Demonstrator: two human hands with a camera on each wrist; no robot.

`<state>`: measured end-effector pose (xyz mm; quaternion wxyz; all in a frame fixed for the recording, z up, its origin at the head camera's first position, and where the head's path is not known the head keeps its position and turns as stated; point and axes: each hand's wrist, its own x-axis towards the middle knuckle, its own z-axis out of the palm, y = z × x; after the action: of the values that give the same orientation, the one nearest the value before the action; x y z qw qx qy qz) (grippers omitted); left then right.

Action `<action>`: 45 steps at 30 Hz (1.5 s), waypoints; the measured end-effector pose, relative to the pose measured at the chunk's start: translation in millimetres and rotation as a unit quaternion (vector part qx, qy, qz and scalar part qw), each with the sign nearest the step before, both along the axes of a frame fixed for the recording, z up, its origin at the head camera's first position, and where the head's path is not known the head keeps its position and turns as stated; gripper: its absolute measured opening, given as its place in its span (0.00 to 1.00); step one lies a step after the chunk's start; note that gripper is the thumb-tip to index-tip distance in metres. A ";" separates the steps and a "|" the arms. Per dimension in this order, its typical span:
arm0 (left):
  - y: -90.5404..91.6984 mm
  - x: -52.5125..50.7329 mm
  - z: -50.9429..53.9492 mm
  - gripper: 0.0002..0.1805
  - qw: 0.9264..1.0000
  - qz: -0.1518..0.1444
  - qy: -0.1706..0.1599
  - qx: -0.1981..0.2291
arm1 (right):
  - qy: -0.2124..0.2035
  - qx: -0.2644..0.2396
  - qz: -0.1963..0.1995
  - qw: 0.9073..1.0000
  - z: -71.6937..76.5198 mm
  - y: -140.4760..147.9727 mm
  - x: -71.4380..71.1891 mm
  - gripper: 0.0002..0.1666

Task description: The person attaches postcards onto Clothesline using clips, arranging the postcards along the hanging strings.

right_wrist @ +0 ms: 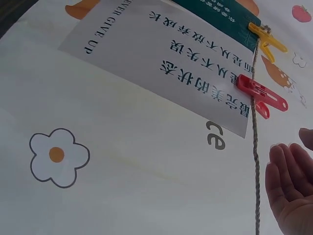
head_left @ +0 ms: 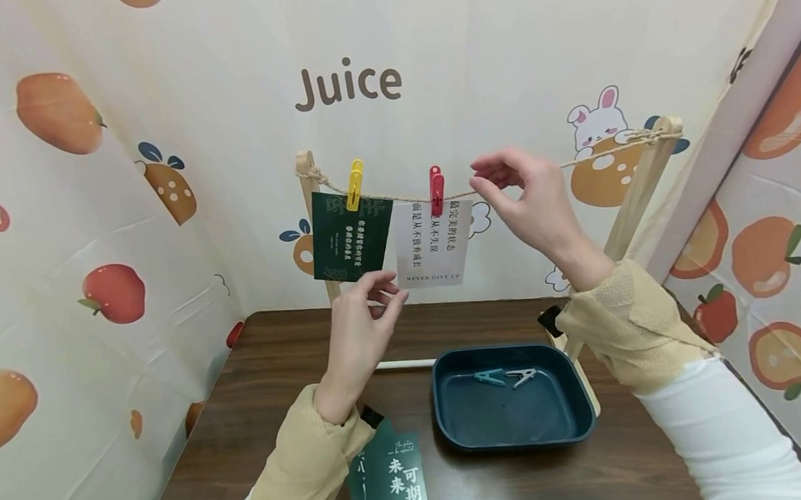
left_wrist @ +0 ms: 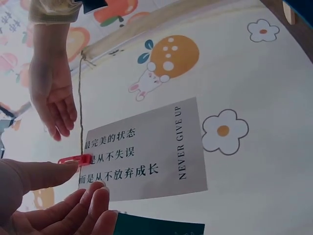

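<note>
- Upper card (head_left: 349,242) is showing pale print on dark green.
- "NEVER GIVE UP" card (head_left: 428,256) is carrying dark lettering on white.
- Lower card (head_left: 388,492) is displaying white characters on green.
- Yellow clothespin (head_left: 354,185) and red clothespin (head_left: 437,192) are contrasting brightly.
- Teal clothespin (head_left: 489,378) and whitish clothespin (head_left: 521,378) are contrasting with the dark blue tray (head_left: 507,419).
- Twine (right_wrist: 257,166) is showing plain tan.
- Tabletop (head_left: 272,395) is showing dark brown wood grain.
- Cream backdrop (head_left: 243,152) is bearing orange and red fruit prints.
- Cuffs (head_left: 628,324) are showing tan against white sleeves (head_left: 714,422).
</note>
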<state>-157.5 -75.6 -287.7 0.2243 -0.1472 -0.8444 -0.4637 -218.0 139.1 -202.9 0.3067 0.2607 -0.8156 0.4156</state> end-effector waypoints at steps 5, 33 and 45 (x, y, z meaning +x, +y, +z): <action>0.5 6.5 -8.8 0.14 1.000 0.004 -0.006 0.006 | 0.017 0.007 0.005 1.000 -10.8 3.8 9.3 0.10; 9.9 19.8 -81.6 0.11 0.997 -0.003 -0.080 0.012 | 0.003 0.113 0.041 0.993 -100.2 10.4 22.7 0.11; 13.3 21.1 -113.2 0.12 0.994 0.005 -0.108 -0.006 | -0.065 0.142 0.056 0.986 -137.6 16.4 21.2 0.09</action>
<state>-136.4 -62.3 -400.9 0.1331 -0.0930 -0.8672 -0.4708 -196.8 155.5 -340.5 0.1888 0.3191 -0.8688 0.3281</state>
